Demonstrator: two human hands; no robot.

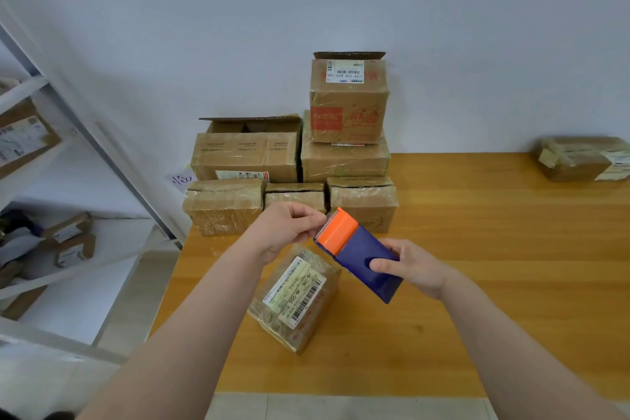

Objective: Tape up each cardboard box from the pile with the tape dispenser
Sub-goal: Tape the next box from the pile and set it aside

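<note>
My right hand [412, 268] grips a blue tape dispenser [366, 261] with an orange cutter head, held in the air above the wooden table [477, 283]. My left hand [289, 228] pinches at the toothed edge of the orange head, where the tape end sits. Below both hands a small cardboard box [296, 298] wrapped in clear tape, with barcode labels on top, lies on the table. A pile of cardboard boxes [293, 164] stands at the table's far left against the wall, some with flaps open.
One taped box [584, 158] lies alone at the table's far right. A white metal shelf [68, 181] holding more parcels stands on the left. The table's near edge runs just in front of me.
</note>
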